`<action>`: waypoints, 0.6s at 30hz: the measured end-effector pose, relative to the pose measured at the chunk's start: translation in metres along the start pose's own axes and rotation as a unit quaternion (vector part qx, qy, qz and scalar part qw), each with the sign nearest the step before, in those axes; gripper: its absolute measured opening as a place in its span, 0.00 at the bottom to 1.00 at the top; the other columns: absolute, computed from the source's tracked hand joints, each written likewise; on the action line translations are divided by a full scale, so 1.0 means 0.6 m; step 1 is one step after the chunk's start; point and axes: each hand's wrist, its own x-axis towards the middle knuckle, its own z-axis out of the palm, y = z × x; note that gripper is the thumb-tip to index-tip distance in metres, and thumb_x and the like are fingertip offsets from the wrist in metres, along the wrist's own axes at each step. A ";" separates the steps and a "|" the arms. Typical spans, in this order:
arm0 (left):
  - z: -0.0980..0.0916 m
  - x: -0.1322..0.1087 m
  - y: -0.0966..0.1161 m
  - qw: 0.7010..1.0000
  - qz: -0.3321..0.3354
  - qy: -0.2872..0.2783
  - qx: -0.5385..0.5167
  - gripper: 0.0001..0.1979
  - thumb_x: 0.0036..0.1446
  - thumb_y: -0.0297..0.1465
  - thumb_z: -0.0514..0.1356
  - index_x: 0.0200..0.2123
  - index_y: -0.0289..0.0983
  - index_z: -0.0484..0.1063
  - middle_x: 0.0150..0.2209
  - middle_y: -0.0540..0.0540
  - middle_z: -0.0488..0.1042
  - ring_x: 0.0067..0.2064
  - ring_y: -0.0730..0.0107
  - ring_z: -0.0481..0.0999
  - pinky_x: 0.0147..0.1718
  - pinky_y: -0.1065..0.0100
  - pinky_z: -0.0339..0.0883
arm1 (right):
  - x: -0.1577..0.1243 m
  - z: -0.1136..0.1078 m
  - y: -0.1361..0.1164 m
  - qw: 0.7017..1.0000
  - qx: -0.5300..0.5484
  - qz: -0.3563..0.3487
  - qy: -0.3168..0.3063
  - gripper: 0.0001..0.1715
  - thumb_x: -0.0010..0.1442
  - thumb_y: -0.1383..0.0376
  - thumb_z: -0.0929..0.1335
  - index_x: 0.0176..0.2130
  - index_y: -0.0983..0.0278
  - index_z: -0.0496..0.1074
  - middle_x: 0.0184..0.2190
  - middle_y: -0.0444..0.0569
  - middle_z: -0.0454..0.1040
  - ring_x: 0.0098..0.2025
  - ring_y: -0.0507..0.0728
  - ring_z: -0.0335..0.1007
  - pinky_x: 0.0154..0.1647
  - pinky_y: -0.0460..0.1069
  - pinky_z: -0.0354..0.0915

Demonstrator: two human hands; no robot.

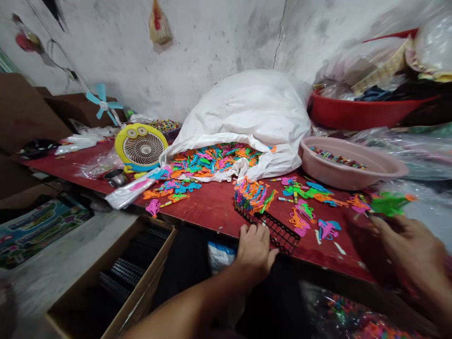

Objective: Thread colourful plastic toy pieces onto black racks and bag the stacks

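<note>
My left hand point(254, 252) holds the near edge of a black plastic rack point(280, 230), its fingers curled over and the thumb spread along the front. Colourful plastic pieces point(252, 195) stand packed together in the far-left part of the rack; its right part shows bare square cells. Off to the right, my right hand point(411, 249) is closed around a bright green plastic piece with an orange tip point(390, 203), blurred by motion. Loose pink, green, orange and blue pieces point(310, 190) lie on the red table between the rack and my right hand.
A big white sack point(243, 103) spills similar pieces. Right of it are a pink basin point(356, 169) with small colourful tubes and a red tub point(367, 110). A yellow fan point(145, 149) stands left. Below sits a cardboard box point(137, 282) of black racks.
</note>
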 end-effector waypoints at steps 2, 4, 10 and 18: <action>0.001 0.016 0.021 1.000 0.002 -0.014 0.003 0.25 0.61 0.42 0.57 0.54 0.31 0.66 0.47 0.38 0.71 0.46 0.55 0.67 0.46 0.51 0.61 | -0.032 0.032 -0.048 0.990 0.121 0.039 -0.057 0.22 0.54 0.44 0.66 0.31 0.58 0.72 0.23 0.49 0.73 0.24 0.57 0.66 0.25 0.51 0.57; 0.003 0.025 0.037 1.000 0.003 -0.014 -0.009 0.23 0.61 0.42 0.57 0.53 0.31 0.67 0.46 0.39 0.71 0.46 0.54 0.67 0.46 0.52 0.62 | -0.073 0.068 -0.096 0.967 0.228 0.054 -0.102 0.23 0.53 0.43 0.67 0.28 0.60 0.69 0.20 0.45 0.69 0.21 0.54 0.61 0.22 0.49 0.55; -0.004 0.004 0.006 0.982 0.038 0.126 -0.137 0.12 0.61 0.35 0.59 0.48 0.41 0.70 0.41 0.46 0.73 0.43 0.62 0.71 0.42 0.58 0.63 | -0.146 0.157 -0.156 0.967 0.223 -0.003 -0.119 0.26 0.56 0.45 0.65 0.21 0.60 0.58 0.15 0.39 0.58 0.19 0.50 0.54 0.21 0.46 0.49; -0.011 0.044 -0.119 0.908 -0.142 0.209 -0.333 0.40 0.51 0.35 0.68 0.63 0.36 0.53 0.61 0.34 0.61 0.60 0.53 0.65 0.57 0.51 0.63 | -0.144 0.163 -0.161 0.982 0.157 -0.062 -0.087 0.24 0.57 0.49 0.64 0.21 0.59 0.53 0.16 0.37 0.52 0.20 0.49 0.48 0.23 0.47 0.45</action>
